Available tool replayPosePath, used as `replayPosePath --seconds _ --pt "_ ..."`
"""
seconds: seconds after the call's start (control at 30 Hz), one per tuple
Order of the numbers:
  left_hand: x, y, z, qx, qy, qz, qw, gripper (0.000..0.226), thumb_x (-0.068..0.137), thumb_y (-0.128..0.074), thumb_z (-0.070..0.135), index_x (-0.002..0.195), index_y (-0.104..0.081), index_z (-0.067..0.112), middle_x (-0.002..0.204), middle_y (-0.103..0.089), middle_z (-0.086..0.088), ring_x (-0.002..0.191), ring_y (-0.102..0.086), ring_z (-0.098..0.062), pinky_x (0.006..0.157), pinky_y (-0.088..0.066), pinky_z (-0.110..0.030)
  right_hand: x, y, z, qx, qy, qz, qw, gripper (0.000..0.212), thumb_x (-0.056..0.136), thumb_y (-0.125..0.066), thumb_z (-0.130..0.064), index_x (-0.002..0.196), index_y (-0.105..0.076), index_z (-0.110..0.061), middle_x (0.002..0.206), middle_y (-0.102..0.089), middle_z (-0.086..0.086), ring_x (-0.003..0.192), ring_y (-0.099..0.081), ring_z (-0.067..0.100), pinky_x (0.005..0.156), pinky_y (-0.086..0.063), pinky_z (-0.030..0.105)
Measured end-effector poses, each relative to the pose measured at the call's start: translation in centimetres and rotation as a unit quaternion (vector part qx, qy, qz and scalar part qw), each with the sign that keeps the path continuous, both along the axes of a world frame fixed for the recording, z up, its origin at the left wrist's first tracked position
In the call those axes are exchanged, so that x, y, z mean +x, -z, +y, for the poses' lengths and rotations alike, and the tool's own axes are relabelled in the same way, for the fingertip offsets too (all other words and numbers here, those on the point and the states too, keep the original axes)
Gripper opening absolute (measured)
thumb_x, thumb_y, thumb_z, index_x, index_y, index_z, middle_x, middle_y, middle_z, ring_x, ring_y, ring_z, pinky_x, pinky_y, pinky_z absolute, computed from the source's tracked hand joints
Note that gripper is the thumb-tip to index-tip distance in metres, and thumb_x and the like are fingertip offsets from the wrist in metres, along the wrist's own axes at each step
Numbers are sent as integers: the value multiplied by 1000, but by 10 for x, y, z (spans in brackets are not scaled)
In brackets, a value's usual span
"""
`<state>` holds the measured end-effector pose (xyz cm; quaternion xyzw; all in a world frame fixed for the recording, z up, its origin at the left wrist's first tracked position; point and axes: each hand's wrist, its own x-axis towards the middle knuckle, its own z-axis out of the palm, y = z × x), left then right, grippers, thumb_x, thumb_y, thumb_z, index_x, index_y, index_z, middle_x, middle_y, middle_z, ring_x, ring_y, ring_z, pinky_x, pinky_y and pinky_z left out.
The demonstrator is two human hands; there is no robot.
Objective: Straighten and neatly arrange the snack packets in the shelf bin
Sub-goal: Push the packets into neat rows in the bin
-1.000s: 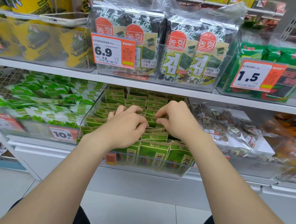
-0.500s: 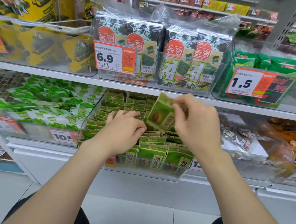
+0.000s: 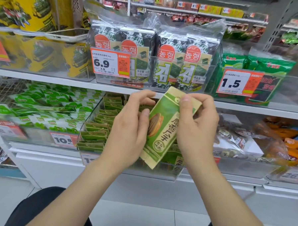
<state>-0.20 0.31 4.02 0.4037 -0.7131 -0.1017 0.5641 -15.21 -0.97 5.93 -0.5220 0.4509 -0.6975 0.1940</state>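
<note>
I see my right hand [image 3: 197, 129] pinching the top of a flat green-and-tan paper snack packet [image 3: 163, 127], which is tilted above the clear plastic shelf bin [image 3: 150, 173]. My left hand [image 3: 130, 129] grips its left edge. Matching packets [image 3: 95, 132] stand in rows inside the bin.

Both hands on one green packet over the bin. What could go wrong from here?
1. The packet is tilted, with the right hand pinching just its top edge and the left hand on its side; it might slip and fall past the bin front.
2. Pushing it back in could knock the tight rows of packets askew.
</note>
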Motion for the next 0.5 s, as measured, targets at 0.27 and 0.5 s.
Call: replayPosePath --seconds 0.27,0.5 --pt "10 4 -7 121 -4 86 989 42 103 -42 -8 120 -62 25 112 -71 8 111 -68 -10 95 -55 -41 13 13 -8 64 -231 -33 970 46 102 -65 -50 107 -78 -6 105 -66 38 88 -67 40 81 -50 77" --pt "9 -7 2 194 83 245 946 38 90 -80 40 88 -60 8 90 -75 -7 76 -64 -13 69 -55 -38 16 16 -7 104 -243 -88 960 21 97 -73 -21 105 -82 -4 96 -81 8 92 -76 24 87 -63 48"
